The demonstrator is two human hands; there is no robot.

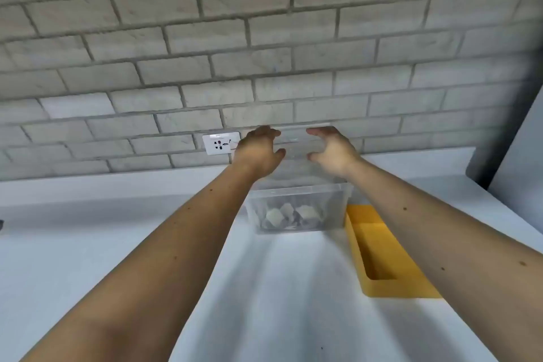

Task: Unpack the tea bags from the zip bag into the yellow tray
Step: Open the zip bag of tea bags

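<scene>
A clear zip bag (296, 200) is stood upright on the white bench (279, 303), at the far side, close to the brick wall (264, 38). Its lower part looks boxy. A small heap of pale tea bags (291, 216) is seen lying at the bottom of it. The upper part of the bag is so clear and blurred that its top edge is hard to make out.

Two bare arms are stretched out from the near side toward the bag. The left grip (258, 150) is held at the upper left of the bag, and the right grip (332, 150) at the upper right. They are turned toward each other with a gap between them. On each one the fingers are bent over at the top and the thumb is kept lower, so a C shape is made. It cannot be told whether the clear plastic is pinched in either grip or only touched, because the picture is blurred there.

The yellow tray (390, 288) is laid on the bench just to the right of the bag, and it runs toward the near side. Part of its right side is hidden by the right arm.

A white socket (221, 142) is set in the brick wall, just left of the left grip. A grey panel (523, 161) is seen at the far right.
</scene>
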